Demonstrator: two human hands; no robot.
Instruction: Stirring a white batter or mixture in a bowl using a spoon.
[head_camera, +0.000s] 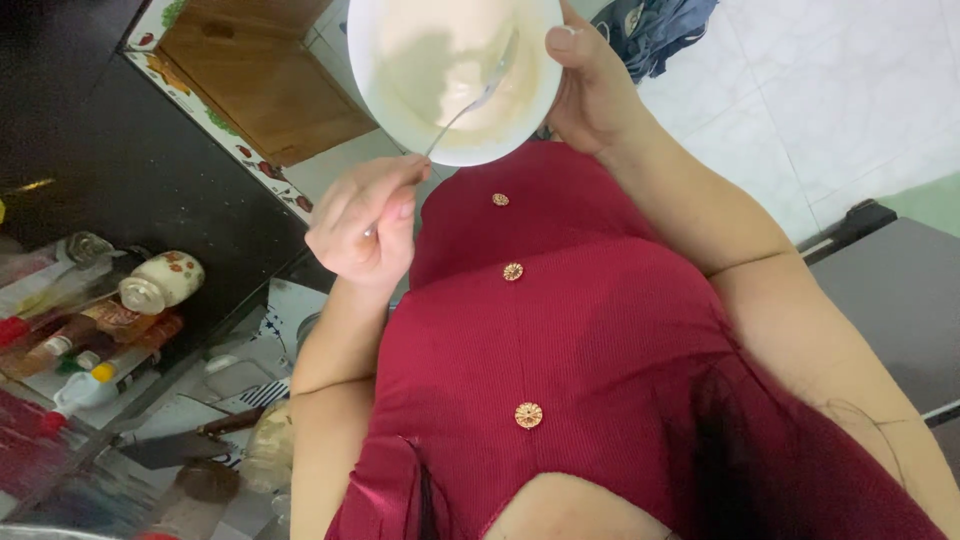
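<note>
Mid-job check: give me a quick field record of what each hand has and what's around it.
left hand: fingers closed on the spoon handle
spoon: metal, its head down in the bowl
right hand: grips the bowl's rim, thumb over the edge
bowl: white, tilted toward the camera, pale creamy mix inside
clothing: red dress with gold buttons
to the left: dark counter, bottles, a flowered jar, a knife

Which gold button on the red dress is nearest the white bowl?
The topmost small gold button, just under the white bowl; the other two sit lower.
</note>
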